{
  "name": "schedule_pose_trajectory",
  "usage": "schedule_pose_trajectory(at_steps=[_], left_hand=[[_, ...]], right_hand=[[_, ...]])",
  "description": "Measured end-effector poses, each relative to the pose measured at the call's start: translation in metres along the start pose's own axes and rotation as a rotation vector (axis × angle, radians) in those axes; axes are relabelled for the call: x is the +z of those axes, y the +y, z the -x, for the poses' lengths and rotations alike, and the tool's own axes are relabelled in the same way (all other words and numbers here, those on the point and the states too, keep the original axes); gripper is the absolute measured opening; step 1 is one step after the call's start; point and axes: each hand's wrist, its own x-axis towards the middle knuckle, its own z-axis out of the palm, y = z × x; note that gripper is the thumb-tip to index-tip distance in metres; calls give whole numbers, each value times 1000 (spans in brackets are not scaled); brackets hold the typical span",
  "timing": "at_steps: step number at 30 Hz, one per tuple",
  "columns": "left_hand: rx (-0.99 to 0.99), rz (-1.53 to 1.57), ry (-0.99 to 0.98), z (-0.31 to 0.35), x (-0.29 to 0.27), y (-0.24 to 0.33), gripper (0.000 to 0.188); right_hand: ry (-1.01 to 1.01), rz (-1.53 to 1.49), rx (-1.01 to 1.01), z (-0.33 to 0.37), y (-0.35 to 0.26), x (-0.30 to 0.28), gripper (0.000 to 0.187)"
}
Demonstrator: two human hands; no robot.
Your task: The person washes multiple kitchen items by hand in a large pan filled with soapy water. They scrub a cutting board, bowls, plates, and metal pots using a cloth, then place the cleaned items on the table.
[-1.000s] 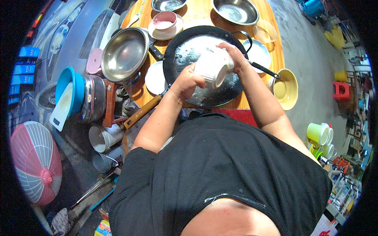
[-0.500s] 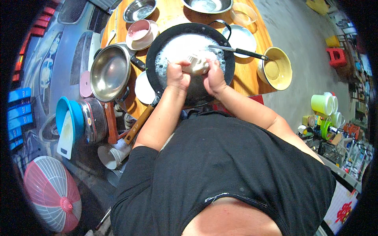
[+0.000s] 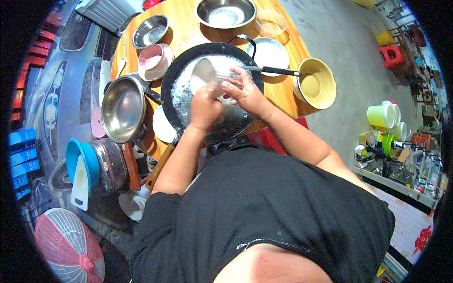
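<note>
Both hands are over a black wok of white, foamy water. My left hand is closed round a pale, oval-headed utensil that looks like a large spoon. Its head tilts up over the foam, and the grip hides its handle. Close beside it, my right hand has its thumb and fingers apart and bent, wet with suds. A pale striped patch near its fingertips is too blurred to name. A black-handled utensil lies across the wok's right rim, its metal end toward the foam.
On the wooden table stand steel bowls, a pink bowl, a white plate, a clear tub and a yellow basin. A steel pan sits left; a blue basin and a fan are lower left.
My view has shifted, moving the table and wok leftward in it. The white lump held between both hands no longer shows; the pale oval head now rises above my left hand. My right fingers have spread.
</note>
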Motion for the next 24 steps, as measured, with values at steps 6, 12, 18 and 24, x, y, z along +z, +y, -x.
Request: schedule_pose_trajectory(at_steps=[6, 12, 18, 24], left_hand=[[328, -485, -64, -1, 4, 43, 30], [181, -546, 21, 14, -14, 50, 67], [-110, -661, -93, 59, -44, 9, 60], [-319, -650, -12, 95, -67, -16, 51]], right_hand=[[32, 111, -43, -24, -8, -40, 43], [196, -374, 92, -68, -47, -149, 33], [240, 220, 235, -113, -21, -226, 45], [-44, 492, 478, -160, 64, -231, 49]])
